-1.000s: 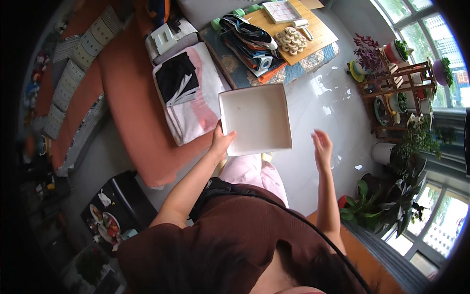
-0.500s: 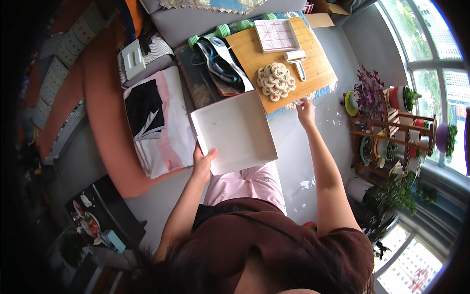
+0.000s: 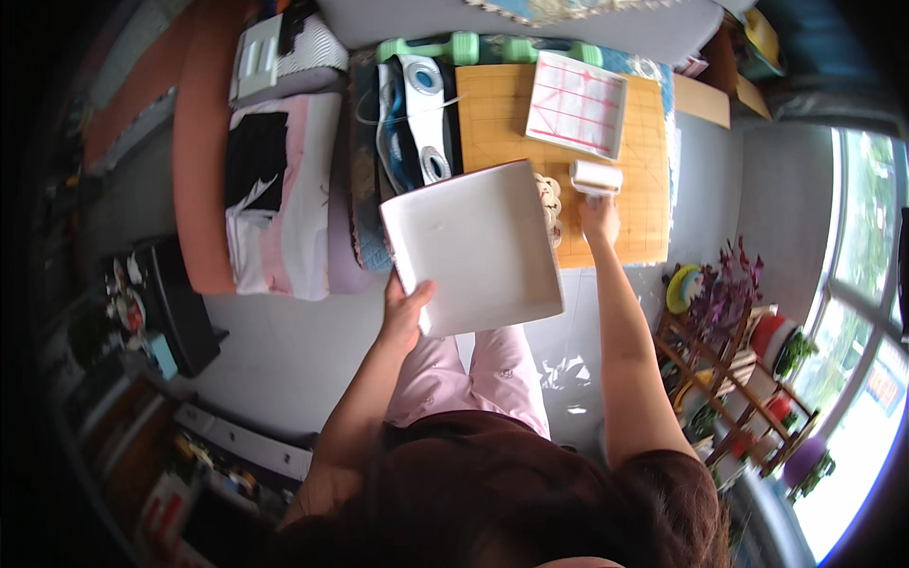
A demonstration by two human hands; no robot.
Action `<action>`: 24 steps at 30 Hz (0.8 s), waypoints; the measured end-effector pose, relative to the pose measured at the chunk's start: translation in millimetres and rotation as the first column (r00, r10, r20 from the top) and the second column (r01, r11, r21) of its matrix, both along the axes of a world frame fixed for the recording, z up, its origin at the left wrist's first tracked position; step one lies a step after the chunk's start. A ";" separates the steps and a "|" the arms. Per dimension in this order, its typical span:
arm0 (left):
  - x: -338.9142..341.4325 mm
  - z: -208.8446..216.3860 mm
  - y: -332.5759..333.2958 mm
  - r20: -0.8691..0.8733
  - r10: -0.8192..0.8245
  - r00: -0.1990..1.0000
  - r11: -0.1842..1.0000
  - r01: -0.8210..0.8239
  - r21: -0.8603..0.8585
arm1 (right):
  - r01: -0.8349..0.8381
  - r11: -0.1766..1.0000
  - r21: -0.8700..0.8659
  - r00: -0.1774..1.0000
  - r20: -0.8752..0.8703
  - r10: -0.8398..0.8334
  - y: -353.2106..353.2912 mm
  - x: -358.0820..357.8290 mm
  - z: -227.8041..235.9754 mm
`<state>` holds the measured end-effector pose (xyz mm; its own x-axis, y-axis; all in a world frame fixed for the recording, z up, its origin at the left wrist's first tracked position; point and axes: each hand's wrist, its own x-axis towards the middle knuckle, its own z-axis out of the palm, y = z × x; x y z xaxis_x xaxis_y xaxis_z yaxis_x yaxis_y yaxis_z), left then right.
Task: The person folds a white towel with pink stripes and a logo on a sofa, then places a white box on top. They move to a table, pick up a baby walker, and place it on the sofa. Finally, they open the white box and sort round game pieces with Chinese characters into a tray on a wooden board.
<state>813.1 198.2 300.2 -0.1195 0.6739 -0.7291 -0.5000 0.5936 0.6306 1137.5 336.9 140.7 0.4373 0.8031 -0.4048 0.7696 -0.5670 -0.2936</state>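
My left hand (image 3: 405,312) grips the near left corner of an empty white square box (image 3: 478,246), thumb inside its wall, and holds it tilted above my lap. My right hand (image 3: 600,220) is closed round the handle of a white lint roller (image 3: 597,177) at the wooden board (image 3: 634,227). Most of the handle is hidden by my fingers. Round wooden game pieces (image 3: 548,204) with markings lie on the board, and the box hides most of them. Behind the roller rests a shallow white box with a pink grid (image 3: 578,104).
Green dumbbells (image 3: 431,47) lie behind the board. A blue and white strap-like device (image 3: 417,114) is left of it. Folded cloths (image 3: 284,199) rest on the sofa. At the right, a wooden plant stand (image 3: 729,369) stands by the window.
My right hand has reached forward and closed on the lint roller's handle. The white box stays in my left hand and now covers most of the game pieces. The view has turned.
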 end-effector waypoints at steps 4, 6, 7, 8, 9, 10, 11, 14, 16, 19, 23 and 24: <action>27.9 0.7 21.8 -0.020 0.137 0.990 0.989 -0.136 0.061 | 0.026 0.922 0.386 0.996 -0.085 0.007 -28.2 16.9 21.7; 20.4 -1.9 16.0 -0.030 0.207 0.978 0.977 -0.205 0.065 | 0.107 0.923 0.370 0.961 -0.278 0.000 -21.7 -11.3 80.6; 12.7 -0.2 14.1 -0.045 0.238 0.970 0.970 -0.235 0.055 | 0.044 0.951 0.306 0.959 -0.280 0.046 -14.3 -28.7 109.1; 5.0 0.9 12.1 -0.057 0.265 0.963 0.964 -0.262 0.049 | -0.066 0.929 0.365 0.950 -0.262 0.170 -6.1 -41.1 116.4; -4.3 -1.2 4.6 -0.061 0.315 0.947 0.949 -0.312 0.044 | -0.173 0.890 0.421 0.925 -0.240 0.294 2.0 -55.2 119.4; -14.6 3.1 -0.9 -0.045 0.399 0.916 0.917 -0.398 0.038 | -0.274 0.834 0.480 0.886 -0.213 0.413 12.3 -74.4 124.8; -25.7 3.6 -8.1 -0.067 0.455 0.888 0.890 -0.454 0.040 | -0.027 0.845 0.533 0.714 -0.582 0.390 21.7 -109.6 139.8; -63.8 4.4 -42.0 -0.155 0.603 0.782 0.796 -0.603 0.056 | -0.102 0.937 0.335 0.424 -0.837 0.346 44.2 -203.1 172.4; -84.8 8.3 -62.7 -0.190 0.667 0.720 0.735 -0.678 0.011 | -0.166 0.971 0.172 0.202 -0.958 0.204 50.6 -266.8 165.8; -109.5 -10.3 -108.6 -0.248 0.731 0.636 0.663 -0.748 0.036 | -0.349 0.925 -0.150 0.033 -0.988 -0.148 44.9 -364.2 130.2; -136.6 -18.7 -132.2 -0.237 0.809 0.538 0.552 -0.834 -0.010 | -0.277 0.861 -0.428 0.113 -0.904 -0.413 34.4 -474.3 50.5; -145.1 -21.1 -135.7 -0.248 0.813 0.527 0.545 -0.839 0.005 | -0.315 0.898 -0.306 0.033 -0.950 -0.312 34.4 -500.0 38.2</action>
<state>667.9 62.6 279.0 -0.7295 0.1203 -0.6733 -0.6734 0.0463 0.7378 637.5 371.3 179.0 -0.6223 0.4599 -0.6334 -0.0741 -0.8402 -0.5372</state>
